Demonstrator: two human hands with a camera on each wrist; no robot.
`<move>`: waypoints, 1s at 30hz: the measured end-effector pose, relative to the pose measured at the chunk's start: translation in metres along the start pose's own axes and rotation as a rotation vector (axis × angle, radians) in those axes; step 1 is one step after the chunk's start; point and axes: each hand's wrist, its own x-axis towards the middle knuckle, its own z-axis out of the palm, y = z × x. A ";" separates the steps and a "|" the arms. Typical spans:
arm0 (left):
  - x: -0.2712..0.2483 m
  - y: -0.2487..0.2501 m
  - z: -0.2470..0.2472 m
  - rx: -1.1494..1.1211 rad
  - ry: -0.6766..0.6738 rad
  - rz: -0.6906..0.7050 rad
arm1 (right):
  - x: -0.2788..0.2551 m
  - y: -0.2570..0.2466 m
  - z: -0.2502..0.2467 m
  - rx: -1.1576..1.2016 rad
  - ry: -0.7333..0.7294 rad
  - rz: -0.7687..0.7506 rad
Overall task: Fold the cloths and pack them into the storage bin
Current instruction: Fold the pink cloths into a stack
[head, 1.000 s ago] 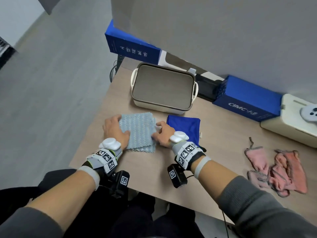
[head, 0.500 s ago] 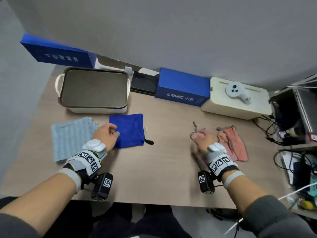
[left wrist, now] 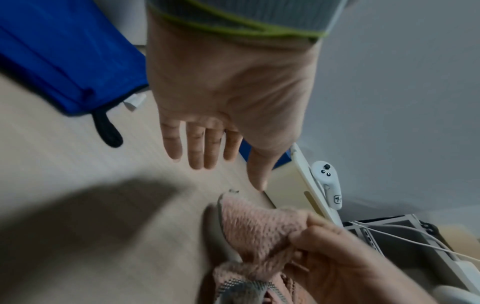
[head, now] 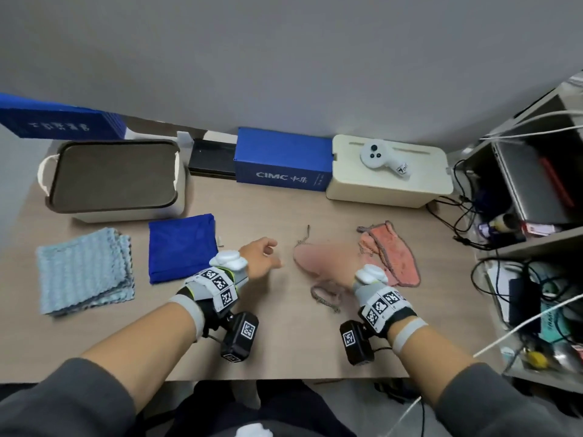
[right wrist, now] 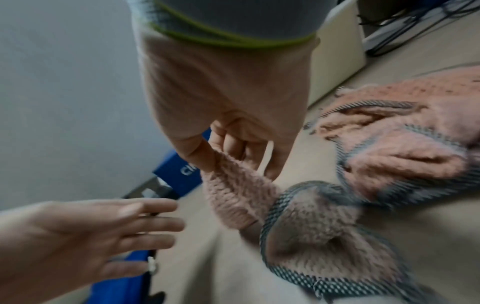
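A folded light blue cloth [head: 83, 272] and a folded dark blue cloth [head: 183, 247] lie side by side in front of the cream storage bin [head: 126, 214] at the back left. A crumpled pink cloth [head: 394, 253] with grey-stitched edging lies at the right centre. My right hand [right wrist: 215, 158] pinches one corner of the pink cloth [right wrist: 233, 195] between thumb and fingers and holds it a little off the table. My left hand [head: 271, 253] hovers just left of that corner with straight fingers [left wrist: 205, 148] and holds nothing.
Along the back wall stand a blue CIMC box [head: 284, 162] and a cream box [head: 388, 184] with a white controller [head: 381, 159] on it. Another blue box [head: 60, 121] sits behind the bin. A shelf with cables [head: 520, 200] crowds the table's right edge.
Both hands left the light blue cloth. The right hand went to the pink cloth and pinched up a corner. The left hand passed over the dark blue cloth towards the pink one.
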 end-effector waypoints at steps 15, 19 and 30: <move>-0.038 0.038 -0.022 -0.304 -0.204 0.240 | -0.025 -0.033 -0.020 0.092 -0.244 -0.122; -0.043 0.051 -0.034 -0.113 -0.192 0.364 | -0.028 -0.059 -0.020 0.146 -0.134 -0.289; -0.052 0.045 -0.070 -0.195 -0.058 0.320 | -0.035 -0.093 -0.029 -0.052 -0.019 -0.425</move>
